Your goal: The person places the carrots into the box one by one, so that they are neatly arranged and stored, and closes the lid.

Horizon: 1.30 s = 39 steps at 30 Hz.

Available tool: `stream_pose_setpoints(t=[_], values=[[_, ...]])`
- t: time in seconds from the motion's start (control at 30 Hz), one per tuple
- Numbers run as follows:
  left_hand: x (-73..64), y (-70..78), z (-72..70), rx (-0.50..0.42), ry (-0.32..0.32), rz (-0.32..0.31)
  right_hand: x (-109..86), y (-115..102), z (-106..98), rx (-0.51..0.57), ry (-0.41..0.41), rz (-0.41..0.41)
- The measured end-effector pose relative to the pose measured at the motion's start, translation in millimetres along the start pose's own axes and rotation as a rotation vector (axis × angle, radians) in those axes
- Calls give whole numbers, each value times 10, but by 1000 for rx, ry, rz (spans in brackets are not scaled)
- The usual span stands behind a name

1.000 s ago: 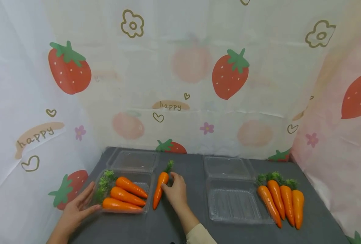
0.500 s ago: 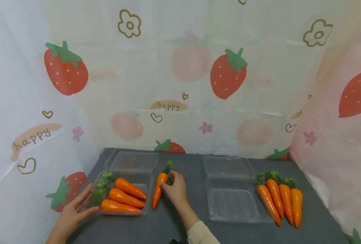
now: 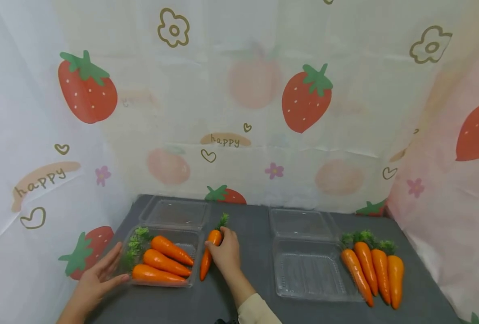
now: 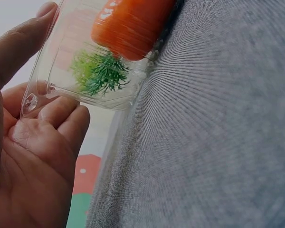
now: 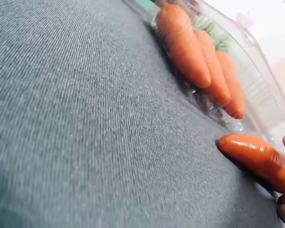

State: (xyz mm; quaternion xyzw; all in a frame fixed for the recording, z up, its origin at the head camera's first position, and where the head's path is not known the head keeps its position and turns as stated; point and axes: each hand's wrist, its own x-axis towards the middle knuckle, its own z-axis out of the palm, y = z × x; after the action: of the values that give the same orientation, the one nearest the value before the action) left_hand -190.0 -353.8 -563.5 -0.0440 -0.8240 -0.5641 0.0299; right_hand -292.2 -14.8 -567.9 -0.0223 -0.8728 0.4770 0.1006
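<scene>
In the head view, my left hand (image 3: 95, 284) holds the front left corner of a clear plastic container (image 3: 192, 282). The left wrist view shows the thumb along its wall and fingers (image 4: 69, 114) bent round the corner. Inside, three orange carrots (image 3: 166, 263) lie side by side, their leafy green tops (image 3: 136, 243) to the left. Just right of the container, my right hand (image 3: 226, 255) pinches a single carrot (image 3: 205, 265) near its upper end. Its tip points toward me in the head view. Only part of this hand shows in the right wrist view, at the right edge.
A second clear container (image 3: 282, 285) with an open lid (image 3: 300, 222) stands on the right, with no carrots in it. Several carrots (image 3: 379, 274) lie beside it, partly overlapping its right side. The left container's lid (image 3: 174, 213) is folded back. Printed cloth (image 3: 255, 90) hangs around the grey tabletop (image 3: 251, 270).
My right hand has shifted slightly left and now covers more of the single carrot's upper part. The left hand keeps its place at the container's corner.
</scene>
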Motion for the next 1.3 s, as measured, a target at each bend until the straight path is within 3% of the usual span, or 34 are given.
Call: stream_pose_setpoints(t=[0.43, 0.7, 0.97, 1.3], values=[[8, 4, -3, -15, 10, -23, -14, -55, 89, -57, 33, 19], [-15, -1, -17, -23, -10, -26, -14, -27, 49, 19, 37, 5], [-54, 14, -12, -54, -24, -45, 7, 20, -10, 65, 8, 54], [-30, 63, -26, 42, -4, -75, 6, 43, -98, 124, 11, 43]])
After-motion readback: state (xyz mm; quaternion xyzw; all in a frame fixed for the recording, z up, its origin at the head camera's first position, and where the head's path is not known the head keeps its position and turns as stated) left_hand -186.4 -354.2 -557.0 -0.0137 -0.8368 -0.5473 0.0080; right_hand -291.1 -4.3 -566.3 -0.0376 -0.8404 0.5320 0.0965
